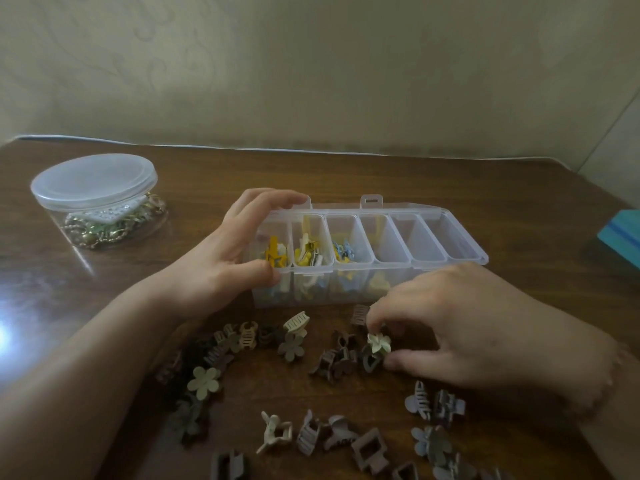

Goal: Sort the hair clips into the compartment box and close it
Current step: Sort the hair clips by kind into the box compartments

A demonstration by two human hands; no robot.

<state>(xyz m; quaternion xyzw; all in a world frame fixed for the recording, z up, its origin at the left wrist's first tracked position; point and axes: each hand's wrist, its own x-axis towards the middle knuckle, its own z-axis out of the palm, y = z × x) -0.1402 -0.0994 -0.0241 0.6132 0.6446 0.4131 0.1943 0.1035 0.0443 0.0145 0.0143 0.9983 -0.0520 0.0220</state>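
Hair clips (277, 379) lie scattered on the bench (485, 188) before the open box (450, 251); right hand (464, 327) pinches a pale flower clip (379, 343), left hand (225, 258) grips the box end. A loose pinch could drop it into the wrong compartment.

The left hand (221, 258) is reaching in from the lower left, its bare forearm lying diagonally low over the tabletop (485, 188). Its fingers are curling over the far left corner of the compartment box (450, 252) while the thumb is pressing against the near wall, so the hand is gripping the box's left end. The right hand (464, 323) is coming in from the lower right, palm down, pinching a pale green flower clip (379, 344) between thumb and forefinger, the other fingers curling above it
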